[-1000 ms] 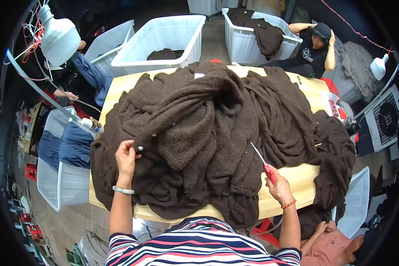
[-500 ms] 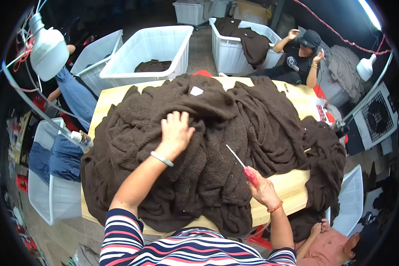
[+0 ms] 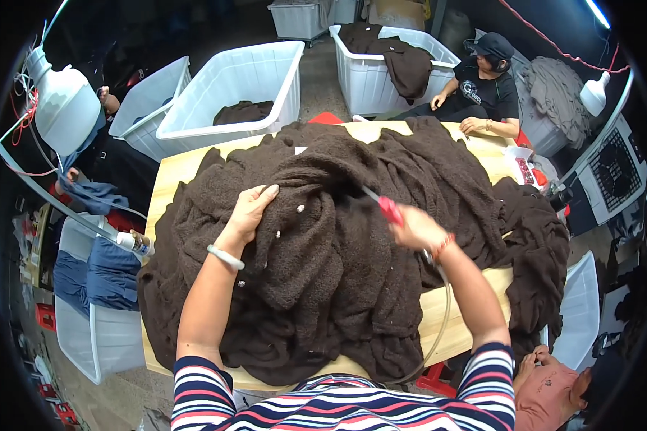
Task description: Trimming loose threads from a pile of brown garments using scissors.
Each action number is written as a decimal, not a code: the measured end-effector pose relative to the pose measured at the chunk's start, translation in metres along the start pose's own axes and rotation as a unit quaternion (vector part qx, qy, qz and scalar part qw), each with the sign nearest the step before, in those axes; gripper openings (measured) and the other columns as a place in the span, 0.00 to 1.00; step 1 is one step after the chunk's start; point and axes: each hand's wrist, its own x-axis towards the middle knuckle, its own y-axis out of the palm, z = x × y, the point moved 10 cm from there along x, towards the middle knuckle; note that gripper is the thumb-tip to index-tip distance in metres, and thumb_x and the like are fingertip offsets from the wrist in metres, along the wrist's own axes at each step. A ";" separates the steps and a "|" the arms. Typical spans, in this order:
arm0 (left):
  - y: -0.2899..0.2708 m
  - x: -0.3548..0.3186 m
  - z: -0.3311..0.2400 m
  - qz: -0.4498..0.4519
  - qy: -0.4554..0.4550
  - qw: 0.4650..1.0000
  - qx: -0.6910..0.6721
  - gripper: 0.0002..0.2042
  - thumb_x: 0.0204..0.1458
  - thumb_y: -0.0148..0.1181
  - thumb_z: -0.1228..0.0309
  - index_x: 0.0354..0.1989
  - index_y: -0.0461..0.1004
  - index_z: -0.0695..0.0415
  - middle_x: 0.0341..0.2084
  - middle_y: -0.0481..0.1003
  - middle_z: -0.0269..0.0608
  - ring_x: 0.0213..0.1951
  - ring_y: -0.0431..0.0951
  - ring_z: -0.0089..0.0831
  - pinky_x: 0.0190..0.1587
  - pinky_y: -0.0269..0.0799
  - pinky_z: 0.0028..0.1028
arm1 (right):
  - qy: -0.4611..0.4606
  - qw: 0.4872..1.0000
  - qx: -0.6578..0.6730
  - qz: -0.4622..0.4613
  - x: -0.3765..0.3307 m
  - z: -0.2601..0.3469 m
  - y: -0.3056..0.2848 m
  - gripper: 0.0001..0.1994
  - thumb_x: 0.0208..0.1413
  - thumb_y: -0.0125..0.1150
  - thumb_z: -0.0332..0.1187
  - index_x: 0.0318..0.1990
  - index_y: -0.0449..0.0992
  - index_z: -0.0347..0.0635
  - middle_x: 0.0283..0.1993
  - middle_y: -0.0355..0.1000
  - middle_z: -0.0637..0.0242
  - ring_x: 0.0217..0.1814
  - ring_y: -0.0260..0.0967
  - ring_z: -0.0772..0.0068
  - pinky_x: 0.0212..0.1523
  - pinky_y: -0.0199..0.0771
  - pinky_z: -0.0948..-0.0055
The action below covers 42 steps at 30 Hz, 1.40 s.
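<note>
The dark brown knit garment (image 3: pixel 295 266) lies heaped on the bench (image 3: pixel 171 172) before me, partly between my hands. My left hand (image 3: pixel 251 212) pinches a raised fold of it; my right hand (image 3: pixel 418 228) is wrapped around a red-handled tool (image 3: pixel 389 210), its metal tip by the folds. The cloth looks fuzzy and rumpled, dotted with small shiny buttons (image 3: pixel 300 208).

Dark brown knitted garment (image 3: pixel 295 262): centre of frame, bunched and draped, one thick fold raised in an arch over a shadowed hollow. Small shiny buttons (image 3: pixel 300 209) (three plainly visible) descend left of centre. Red-handled tool (image 3: pixel 390 209): right of centre, tilted, slim metal shaft (image 3: pixel 371 194) directed upper left toward the hollow; contact with cloth cannot be determined.
</note>
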 end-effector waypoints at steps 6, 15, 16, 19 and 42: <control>-0.038 -0.015 0.040 -0.036 0.007 0.996 -0.084 0.12 0.62 0.56 0.69 0.47 0.76 0.65 0.43 0.80 0.42 0.42 0.80 0.27 0.48 0.76 0.28 | -0.099 0.983 -0.015 -0.154 0.094 0.129 -0.051 0.15 0.59 0.51 0.40 0.50 0.70 0.44 0.45 0.76 0.47 0.50 0.73 0.40 0.51 0.73 0.48; -0.025 -0.011 0.011 -0.119 0.056 0.967 0.218 0.23 0.48 0.73 0.57 0.42 0.75 0.63 0.38 0.79 0.42 0.40 0.79 0.29 0.43 0.74 0.27 | -0.068 0.995 -0.057 -0.049 0.002 0.082 -0.019 0.22 0.57 0.56 0.35 0.60 0.67 0.49 0.41 0.76 0.45 0.47 0.74 0.41 0.50 0.72 0.49; -0.001 -0.015 -0.006 -0.131 0.087 0.925 0.346 0.23 0.47 0.73 0.58 0.44 0.74 0.63 0.38 0.78 0.41 0.39 0.77 0.27 0.43 0.73 0.27 | -0.078 0.994 -0.038 -0.071 -0.016 0.079 -0.025 0.23 0.57 0.57 0.33 0.61 0.66 0.50 0.39 0.76 0.44 0.45 0.74 0.41 0.48 0.73 0.49; 0.025 -0.015 -0.016 -0.168 0.203 0.819 0.510 0.20 0.48 0.71 0.61 0.41 0.74 0.65 0.30 0.76 0.44 0.33 0.75 0.27 0.38 0.71 0.29 | -0.055 0.995 -0.047 -0.062 -0.049 0.074 -0.017 0.25 0.56 0.59 0.32 0.63 0.64 0.51 0.37 0.76 0.44 0.42 0.75 0.40 0.45 0.75 0.49; 0.012 -0.084 -0.018 -0.136 0.259 0.828 0.479 0.24 0.46 0.72 0.63 0.47 0.73 0.65 0.38 0.75 0.42 0.40 0.73 0.32 0.47 0.70 0.31 | -0.145 0.989 0.008 0.015 -0.125 0.113 0.029 0.20 0.57 0.56 0.33 0.58 0.68 0.45 0.34 0.77 0.48 0.39 0.76 0.42 0.43 0.74 0.50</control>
